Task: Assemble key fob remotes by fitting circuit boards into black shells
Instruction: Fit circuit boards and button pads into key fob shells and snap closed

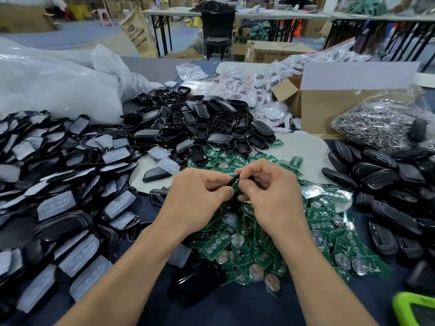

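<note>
Now, boards (235,250): green, thin, stiff plates heaped under my hands and nearer; silver coin cells on some.
Left hand (197,189): closed against the right, thumb and fingers pinching the shell.
Right hand (270,187): fingertips curled on the same piece.
Shell (234,179): between both hands, glossy black, a green board at it; light and slippery, I judge, so I'd hold the rims, not the components.
Shell pile (200,123): beyond the hands, hollow black halves.
</note>
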Action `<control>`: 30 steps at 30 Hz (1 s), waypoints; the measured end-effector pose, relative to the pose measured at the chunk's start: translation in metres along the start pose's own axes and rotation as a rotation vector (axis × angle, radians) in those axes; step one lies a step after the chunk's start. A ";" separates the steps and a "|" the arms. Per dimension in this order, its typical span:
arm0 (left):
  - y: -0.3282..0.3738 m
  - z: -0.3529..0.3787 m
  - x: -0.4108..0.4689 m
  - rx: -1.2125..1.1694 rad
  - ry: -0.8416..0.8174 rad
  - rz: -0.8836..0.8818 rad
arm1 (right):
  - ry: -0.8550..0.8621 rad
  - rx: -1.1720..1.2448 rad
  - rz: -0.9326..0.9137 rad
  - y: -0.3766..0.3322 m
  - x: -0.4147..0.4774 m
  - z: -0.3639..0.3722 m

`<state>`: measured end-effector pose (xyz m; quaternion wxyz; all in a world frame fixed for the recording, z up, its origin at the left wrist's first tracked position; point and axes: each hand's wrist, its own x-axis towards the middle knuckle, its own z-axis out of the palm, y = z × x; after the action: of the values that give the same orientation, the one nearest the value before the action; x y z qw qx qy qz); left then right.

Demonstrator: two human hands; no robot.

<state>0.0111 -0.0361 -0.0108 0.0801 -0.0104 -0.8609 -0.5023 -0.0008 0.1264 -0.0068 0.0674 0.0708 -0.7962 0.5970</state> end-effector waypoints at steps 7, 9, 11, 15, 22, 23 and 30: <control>0.001 0.004 0.000 -0.106 0.146 -0.080 | 0.153 -0.150 -0.043 -0.002 -0.005 0.001; 0.003 0.004 -0.001 -0.107 0.162 -0.090 | 0.174 -0.090 -0.023 -0.003 -0.005 0.004; 0.003 0.004 -0.001 -0.149 0.165 -0.101 | 0.162 0.005 0.032 -0.003 -0.003 0.006; 0.007 0.002 -0.002 -0.212 0.114 -0.077 | 0.071 0.127 0.107 -0.002 -0.001 0.004; 0.011 0.001 -0.005 -0.248 -0.032 -0.031 | 0.096 0.161 0.117 -0.001 0.001 0.001; 0.011 0.001 -0.005 -0.255 -0.026 -0.037 | 0.087 0.143 0.110 -0.001 0.001 0.001; 0.012 0.004 -0.007 -0.228 -0.079 -0.044 | -0.011 0.091 0.127 -0.003 0.000 0.000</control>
<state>0.0185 -0.0264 -0.0031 0.0334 -0.0201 -0.8007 -0.5977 -0.0003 0.1252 -0.0036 0.0218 0.0261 -0.7715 0.6353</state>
